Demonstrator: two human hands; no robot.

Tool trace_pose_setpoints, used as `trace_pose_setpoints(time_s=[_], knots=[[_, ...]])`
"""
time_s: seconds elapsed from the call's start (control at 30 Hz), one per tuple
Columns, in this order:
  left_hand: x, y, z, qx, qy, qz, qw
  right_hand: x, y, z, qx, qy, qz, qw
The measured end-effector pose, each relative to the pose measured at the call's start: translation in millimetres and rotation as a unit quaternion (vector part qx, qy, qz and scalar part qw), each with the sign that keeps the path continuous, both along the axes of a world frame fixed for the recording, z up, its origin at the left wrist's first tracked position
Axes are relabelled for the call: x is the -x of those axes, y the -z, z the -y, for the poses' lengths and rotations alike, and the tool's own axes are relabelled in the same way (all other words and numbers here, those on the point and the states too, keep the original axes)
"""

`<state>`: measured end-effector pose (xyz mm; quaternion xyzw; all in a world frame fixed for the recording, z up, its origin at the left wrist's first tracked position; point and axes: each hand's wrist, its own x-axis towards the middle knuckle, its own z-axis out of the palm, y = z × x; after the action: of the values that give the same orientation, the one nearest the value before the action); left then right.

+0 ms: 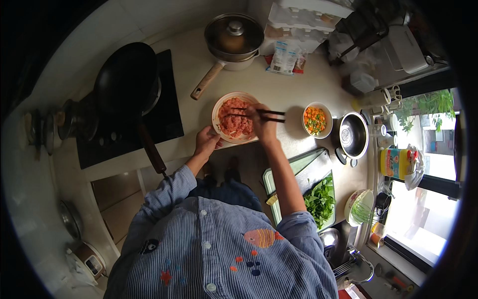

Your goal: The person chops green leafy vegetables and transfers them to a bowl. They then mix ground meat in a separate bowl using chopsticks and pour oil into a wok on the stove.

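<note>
A round bowl (215, 119) stands near the counter's front edge, filled with pink minced meat (235, 119). My left hand (206, 141) grips the bowl's near left rim, thumb on the edge. In my right hand (264, 125) is a pair of dark chopsticks (274, 116), whose tips reach into the meat. That hand is slightly blurred and hides the bowl's right side. To the right sits a small white bowl (329, 116) of diced orange and green vegetables (314, 120).
A wok (127, 82) rests on the black cooktop (168, 93) at left. Behind stand a lidded pan (234, 41) and plastic packets (283, 58). At right are a metal bowl (352, 134), a cutting board (274, 198) with a cleaver (312, 168) and chopped greens (321, 203).
</note>
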<state>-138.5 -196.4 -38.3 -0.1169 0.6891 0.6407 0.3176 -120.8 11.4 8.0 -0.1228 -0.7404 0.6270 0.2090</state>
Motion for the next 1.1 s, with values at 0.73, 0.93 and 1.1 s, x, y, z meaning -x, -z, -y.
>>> trace_pose_setpoints(time_s=[0.73,0.93,1.1], knots=[[-2.0,1.4,2.3,0.001,0.011,-0.004,1.000,-30.2,-38.4,-35.8,0.111,0.012,0.069,0.991],[-0.8,-0.2,-1.6,0.005,0.008,-0.004,1.000,-28.0,7.3,6.7,0.058,-0.003,0.091,0.994],[-1.7,1.7,2.4,0.008,0.006,-0.003,1.000,8.6,-6.9,-13.1,0.043,0.016,0.016,0.999]])
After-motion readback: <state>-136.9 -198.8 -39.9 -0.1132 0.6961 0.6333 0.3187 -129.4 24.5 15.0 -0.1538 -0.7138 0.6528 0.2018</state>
